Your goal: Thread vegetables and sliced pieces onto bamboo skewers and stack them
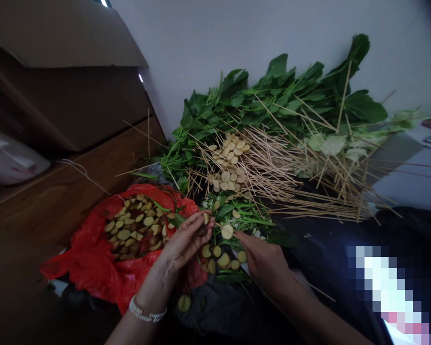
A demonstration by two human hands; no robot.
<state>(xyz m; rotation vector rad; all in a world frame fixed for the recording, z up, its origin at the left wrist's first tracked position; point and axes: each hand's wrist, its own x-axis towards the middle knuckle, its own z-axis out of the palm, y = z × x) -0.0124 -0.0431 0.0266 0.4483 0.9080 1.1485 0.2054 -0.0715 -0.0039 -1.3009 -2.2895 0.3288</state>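
My left hand (182, 243), a white beaded bracelet on its wrist, pinches a potato slice (206, 218) between thumb and fingers. Facing it, my right hand (265, 262) is closed around a thin wooden skewer (315, 289), whose rear end sticks out behind the hand. A round potato slice (227, 232) is threaded on this skewer just in front of my right fingers. The skewer's tip points at the slice in my left hand; whether it touches is too small to tell. Loose potato slices (223, 261) lie below, between my hands.
Left of my hands, a red plastic bag (89, 244) holds many cut potato pieces. Beyond lie skewered potato slices (230, 179), a heap of wooden skewers (273, 167) and leafy greens (244, 88) along the wall. A cardboard box (68, 96) stands back left; black plastic (330, 244) spreads at right.
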